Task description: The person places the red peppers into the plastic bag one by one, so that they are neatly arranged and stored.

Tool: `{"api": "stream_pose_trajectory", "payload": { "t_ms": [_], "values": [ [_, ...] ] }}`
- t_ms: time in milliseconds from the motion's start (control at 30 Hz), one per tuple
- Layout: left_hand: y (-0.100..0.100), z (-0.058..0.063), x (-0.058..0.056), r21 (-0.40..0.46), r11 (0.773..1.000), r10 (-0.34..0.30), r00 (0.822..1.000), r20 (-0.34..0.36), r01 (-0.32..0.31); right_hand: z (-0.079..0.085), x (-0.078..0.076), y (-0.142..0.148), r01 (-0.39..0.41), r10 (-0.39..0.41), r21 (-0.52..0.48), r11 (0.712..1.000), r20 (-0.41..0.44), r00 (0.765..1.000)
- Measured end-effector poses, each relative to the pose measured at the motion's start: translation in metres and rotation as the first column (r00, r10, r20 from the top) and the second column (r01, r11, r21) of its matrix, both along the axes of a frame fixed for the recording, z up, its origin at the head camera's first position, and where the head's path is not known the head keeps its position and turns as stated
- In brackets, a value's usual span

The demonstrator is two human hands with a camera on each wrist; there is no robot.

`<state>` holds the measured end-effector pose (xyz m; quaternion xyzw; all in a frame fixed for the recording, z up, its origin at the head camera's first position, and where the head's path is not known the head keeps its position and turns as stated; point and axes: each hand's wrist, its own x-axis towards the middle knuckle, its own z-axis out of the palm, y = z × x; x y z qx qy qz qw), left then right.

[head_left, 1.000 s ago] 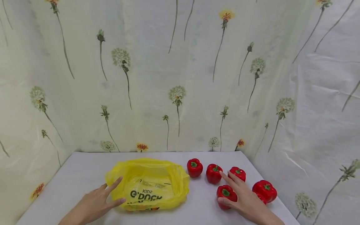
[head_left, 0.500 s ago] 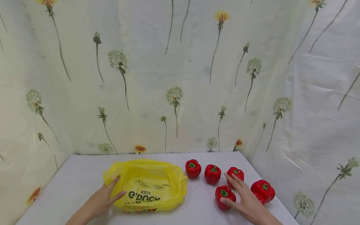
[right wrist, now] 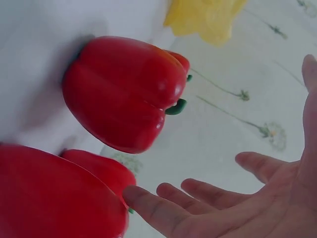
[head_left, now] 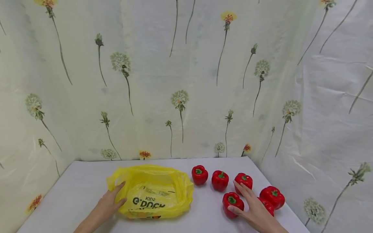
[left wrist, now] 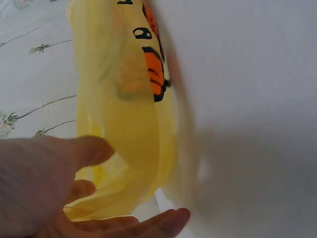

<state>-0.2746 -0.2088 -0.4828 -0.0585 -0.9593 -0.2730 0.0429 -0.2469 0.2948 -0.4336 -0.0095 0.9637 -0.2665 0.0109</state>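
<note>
A yellow plastic bag (head_left: 152,194) with dark lettering sits on the table, its mouth spread wide. At its left side is my left hand (head_left: 105,205), thumb and fingers apart; the left wrist view has them around the edge of the bag (left wrist: 129,124). Whether they touch the plastic I cannot tell. My right hand (head_left: 256,212) is spread beside and above the front red bell pepper (head_left: 233,206), its thumb overlapping it in the head view. From the right wrist, the palm (right wrist: 267,208) holds nothing and a red pepper (right wrist: 124,94) stands apart from it.
More red bell peppers stand around: one near the bag (head_left: 199,175), a middle one (head_left: 220,182), one behind my right fingers (head_left: 244,179), and a far-right one (head_left: 274,196) with another (head_left: 268,205) partly hidden. Flower-printed curtains (head_left: 151,129) border the white table (head_left: 87,174).
The right hand's fingers have moved slightly toward me, off the middle pepper in view. The left hand has edged closer to the bag. The head view has shifted slightly; the peppers and bag stay put.
</note>
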Motion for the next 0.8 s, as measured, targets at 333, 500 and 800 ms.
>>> {"api": "stream_pose_trajectory", "payload": {
  "t_ms": [333, 500, 800],
  "values": [
    [0.007, -0.003, -0.009, 0.065, 0.998, 0.007, 1.000, -0.009, -0.007, -0.014, -0.003, 0.002, -0.007, 0.007, -0.030, 1.000, 0.023, 1.000],
    [0.011, 0.005, 0.001, 0.141, 0.990, -0.001, 0.992, 0.129, -0.017, -0.023, -0.006, 0.000, 0.025, -0.022, -0.044, 0.999, 0.064, 0.998],
    [0.026, 0.030, 0.025, 0.176, 0.984, -0.010, 0.969, 0.247, -0.035, -0.037, -0.012, 0.000, 0.003, -0.001, -0.075, 0.997, 0.025, 1.000]
  ]
}}
